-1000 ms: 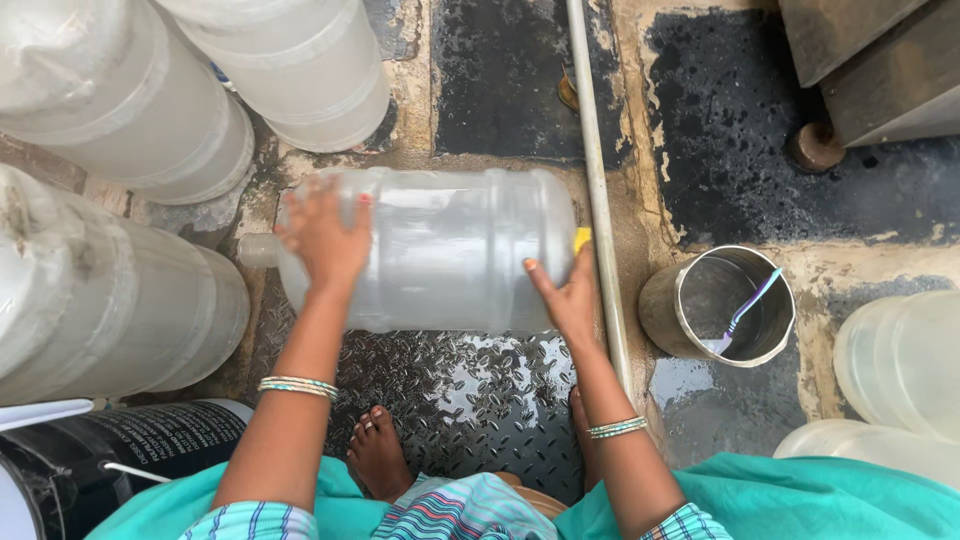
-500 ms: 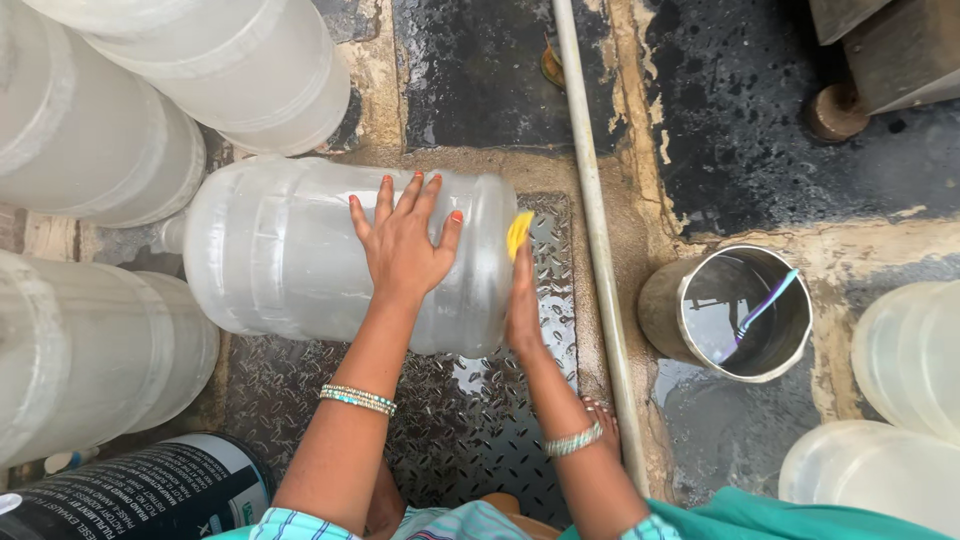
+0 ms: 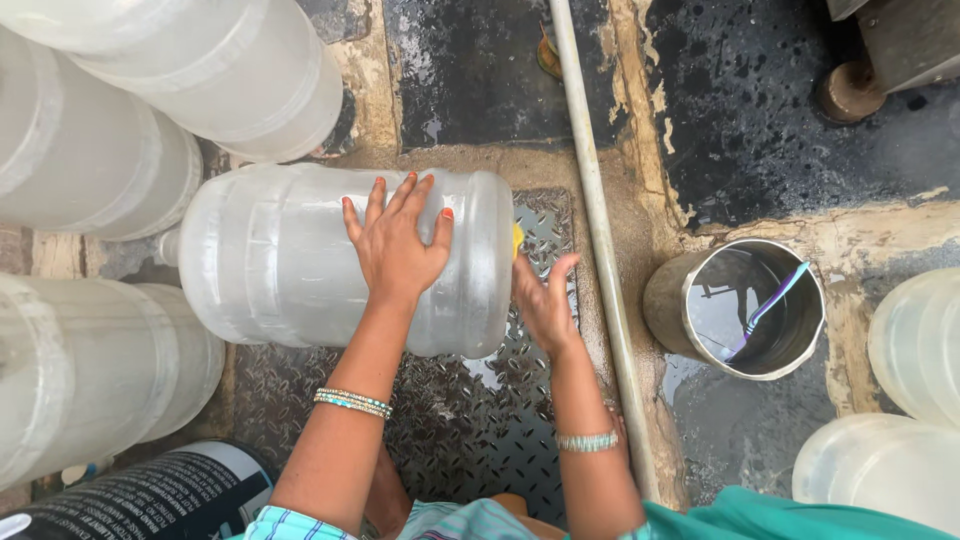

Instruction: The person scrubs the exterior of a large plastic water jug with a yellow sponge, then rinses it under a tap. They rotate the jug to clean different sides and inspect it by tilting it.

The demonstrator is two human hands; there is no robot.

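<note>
A large clear plastic water jug (image 3: 280,260) lies on its side on a wet metal tread plate (image 3: 450,420), its neck pointing left. My left hand (image 3: 395,245) rests flat on the jug's upper side near its base, fingers spread. My right hand (image 3: 545,300) presses against the jug's flat base at the right, with a small yellow scrub pad (image 3: 518,240) held between hand and base. Both wrists wear bangles.
Several more clear jugs lie at the left (image 3: 90,180) and top (image 3: 230,70), others at the right edge (image 3: 915,340). A steel pot (image 3: 740,310) with water and a ladle stands right of a grey pipe (image 3: 595,230). A dark drum (image 3: 150,495) sits bottom left.
The jug has rolled and shifted left. My left hand has moved from the jug's far left end to the top near its base; my right hand stays at the base.
</note>
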